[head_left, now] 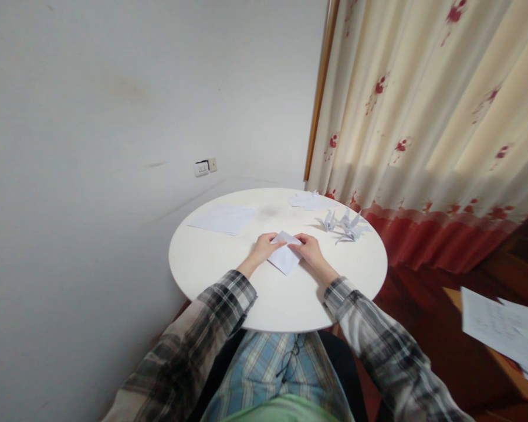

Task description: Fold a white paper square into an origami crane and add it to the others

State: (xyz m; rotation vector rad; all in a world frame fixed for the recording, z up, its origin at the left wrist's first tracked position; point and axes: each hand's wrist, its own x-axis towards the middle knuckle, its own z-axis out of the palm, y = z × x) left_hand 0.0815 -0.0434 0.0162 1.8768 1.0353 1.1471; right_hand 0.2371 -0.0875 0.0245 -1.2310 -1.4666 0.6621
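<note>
A small folded white paper (285, 257) lies near the middle of a round white table (211, 264). My left hand (264, 248) pinches its upper left edge, fingers curled on the paper. My right hand (308, 249) presses on its upper right edge, fingers bent onto the fold. Both wrists rest on the tabletop, in plaid sleeves.
A flat sheet of white paper (223, 219) lies at the table's far left. Folded paper cranes (345, 226) stand at the far right, with more folded paper (307, 201) behind them. A wall stands left, a flowered curtain (426, 117) right. Loose sheets (501, 328) lie on a wooden surface at right.
</note>
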